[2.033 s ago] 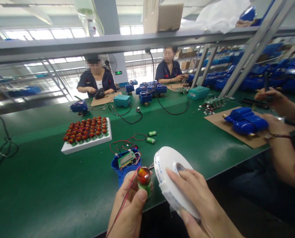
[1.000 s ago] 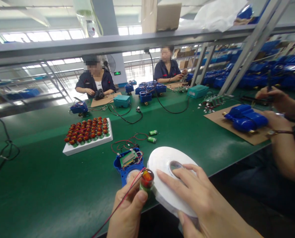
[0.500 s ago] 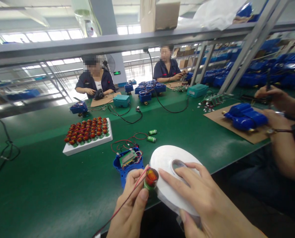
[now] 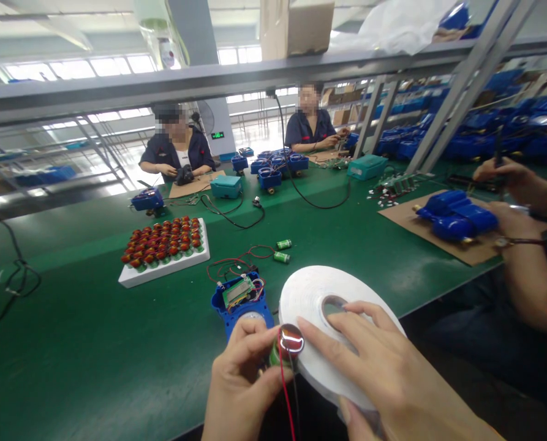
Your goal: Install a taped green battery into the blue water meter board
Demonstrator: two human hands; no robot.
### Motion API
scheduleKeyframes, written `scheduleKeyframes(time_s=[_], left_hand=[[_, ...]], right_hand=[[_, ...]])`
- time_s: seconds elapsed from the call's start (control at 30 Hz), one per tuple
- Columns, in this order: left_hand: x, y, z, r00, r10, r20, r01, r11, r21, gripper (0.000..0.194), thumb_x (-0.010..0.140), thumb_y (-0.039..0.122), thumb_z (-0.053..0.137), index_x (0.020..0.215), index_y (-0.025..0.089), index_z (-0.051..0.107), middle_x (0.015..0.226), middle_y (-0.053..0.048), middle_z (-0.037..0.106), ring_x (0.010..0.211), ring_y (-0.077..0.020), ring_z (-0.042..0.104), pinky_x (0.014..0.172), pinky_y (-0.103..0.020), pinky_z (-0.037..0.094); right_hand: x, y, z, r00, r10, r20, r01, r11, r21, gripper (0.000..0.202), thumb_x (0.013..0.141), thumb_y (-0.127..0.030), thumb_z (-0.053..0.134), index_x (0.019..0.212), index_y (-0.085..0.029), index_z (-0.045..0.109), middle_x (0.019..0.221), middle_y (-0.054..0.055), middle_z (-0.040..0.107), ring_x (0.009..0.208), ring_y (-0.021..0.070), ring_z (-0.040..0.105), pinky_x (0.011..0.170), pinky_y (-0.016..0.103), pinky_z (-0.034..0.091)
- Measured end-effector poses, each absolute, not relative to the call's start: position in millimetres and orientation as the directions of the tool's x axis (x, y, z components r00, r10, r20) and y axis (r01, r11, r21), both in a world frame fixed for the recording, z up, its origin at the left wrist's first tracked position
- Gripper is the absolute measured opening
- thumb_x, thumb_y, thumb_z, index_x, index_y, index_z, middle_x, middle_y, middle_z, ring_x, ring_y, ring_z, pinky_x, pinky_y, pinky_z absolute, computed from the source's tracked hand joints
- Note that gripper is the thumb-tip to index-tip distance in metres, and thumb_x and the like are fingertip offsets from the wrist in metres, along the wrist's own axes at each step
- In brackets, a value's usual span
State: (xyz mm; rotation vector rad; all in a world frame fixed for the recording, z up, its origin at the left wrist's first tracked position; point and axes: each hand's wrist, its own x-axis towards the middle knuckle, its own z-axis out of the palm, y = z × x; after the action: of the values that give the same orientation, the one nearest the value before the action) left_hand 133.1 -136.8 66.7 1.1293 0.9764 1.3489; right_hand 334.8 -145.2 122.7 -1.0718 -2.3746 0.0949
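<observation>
The left hand [image 4: 239,380] pinches a wired battery [image 4: 290,342] in front of the tape roll [image 4: 307,297] gripped by the right hand [image 4: 378,361]. An open blue case [image 4: 233,318] sits on the table [image 4: 84,349], partly hidden by the left hand; beyond lie two small batteries [image 4: 281,258] and a white tray [image 4: 163,267].

By the near edge of the plain green table [image 4: 94,349], a green cylinder [image 4: 291,339] has a glossy amber-red top, with one red wire [image 4: 286,395] and one black wire [image 4: 296,395]; the tape roll [image 4: 305,294] is white. The housing [image 4: 245,316] is blue, its circuit board [image 4: 239,293] green. Farther from that edge, a white tray [image 4: 167,269] bears red-orange-topped green cells [image 4: 165,240]. Near the far edge, one box [image 4: 226,186] is teal.
</observation>
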Motion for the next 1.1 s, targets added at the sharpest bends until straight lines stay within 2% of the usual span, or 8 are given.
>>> scheduleKeyframes(time_s=[0.1,0.27,0.43,0.57,0.73,0.83,0.93,1.1], left_hand=[[138.0,-137.8,67.5,-0.042,0.996,0.079,-0.269,-0.087,0.959,0.027,0.056,0.027,0.09,0.08,0.026,0.079,0.083,0.0,0.052,0.082,-0.0145,0.054,0.079,-0.024,0.047],[143.2,-139.8,69.1,-0.118,0.993,0.026,-0.32,-0.063,0.945,0.03,0.046,0.022,0.093,0.072,0.023,0.077,0.079,0.002,0.05,0.074,-0.012,0.053,0.071,-0.022,0.047],[139.3,-137.8,62.7,-0.073,0.996,0.048,-0.296,-0.067,0.953,0.029,0.051,0.017,0.091,0.076,0.022,0.077,0.084,0.001,0.054,0.081,-0.0131,0.057,0.075,-0.021,0.049],[134.6,-138.6,61.8,-0.053,0.998,0.042,-0.359,-0.058,0.931,0.028,0.056,0.022,0.089,0.081,0.023,0.076,0.094,-0.003,0.063,0.091,-0.0181,0.063,0.082,-0.024,0.053],[123.2,-141.2,64.9,0.164,0.965,0.206,-0.107,-0.191,0.976,0.034,0.074,0.027,0.079,0.108,0.031,0.073,0.109,-0.006,0.059,0.102,-0.0203,0.063,0.087,-0.027,0.055],[125.2,-145.1,65.7,0.091,0.946,0.311,-0.024,-0.31,0.95,0.03,0.076,0.033,0.078,0.106,0.033,0.074,0.107,-0.005,0.057,0.101,-0.019,0.063,0.087,-0.025,0.055],[136.6,-152.3,62.9,-0.026,0.888,0.459,0.024,-0.458,0.889,0.027,0.077,0.035,0.077,0.104,0.031,0.073,0.104,-0.004,0.054,0.091,-0.0166,0.066,0.078,-0.023,0.057],[154.5,-162.6,54.7,-0.144,0.671,0.727,0.389,-0.637,0.665,0.03,0.088,0.019,0.064,0.115,0.032,0.068,0.1,-0.003,0.049,0.089,-0.0159,0.067,0.074,-0.024,0.061]], right_hand=[[334.9,-144.3,121.9,-0.551,0.706,0.444,0.661,0.694,-0.284,0.065,0.072,-0.015,0.047,0.137,-0.013,0.052,0.105,0.014,0.057,0.1,0.0312,0.054,0.101,0.05,0.037],[334.1,-144.3,119.8,-0.566,0.691,0.45,0.629,0.714,-0.306,0.067,0.071,-0.014,0.049,0.138,-0.013,0.051,0.104,0.013,0.055,0.101,0.0301,0.052,0.103,0.05,0.035],[328.7,-140.1,116.4,-0.514,0.716,0.472,0.671,0.679,-0.298,0.053,0.08,-0.019,0.052,0.133,-0.016,0.055,0.106,0.011,0.058,0.101,0.03,0.053,0.098,0.051,0.036],[326.2,-134.2,111.4,-0.477,0.714,0.513,0.685,0.667,-0.293,0.043,0.089,-0.03,0.061,0.131,-0.023,0.055,0.111,0.008,0.059,0.106,0.0288,0.053,0.099,0.051,0.034],[322.8,-134.4,112.1,-0.492,0.717,0.494,0.709,0.659,-0.251,0.045,0.088,-0.022,0.055,0.133,-0.02,0.053,0.115,0.012,0.056,0.111,0.0298,0.05,0.106,0.055,0.027],[320.2,-136.2,111.9,-0.468,0.712,0.523,0.718,0.652,-0.245,0.043,0.089,-0.024,0.053,0.132,-0.019,0.053,0.115,0.013,0.055,0.108,0.0306,0.051,0.104,0.057,0.028],[319.9,-135.2,109.4,-0.482,0.691,0.538,0.701,0.673,-0.236,0.039,0.094,-0.03,0.051,0.131,-0.019,0.053,0.11,0.013,0.056,0.103,0.0312,0.053,0.099,0.057,0.032],[321.9,-133.6,109.5,-0.534,0.663,0.524,0.661,0.714,-0.231,0.042,0.101,-0.04,0.043,0.134,-0.016,0.049,0.105,0.013,0.056,0.101,0.0307,0.053,0.097,0.054,0.032]])
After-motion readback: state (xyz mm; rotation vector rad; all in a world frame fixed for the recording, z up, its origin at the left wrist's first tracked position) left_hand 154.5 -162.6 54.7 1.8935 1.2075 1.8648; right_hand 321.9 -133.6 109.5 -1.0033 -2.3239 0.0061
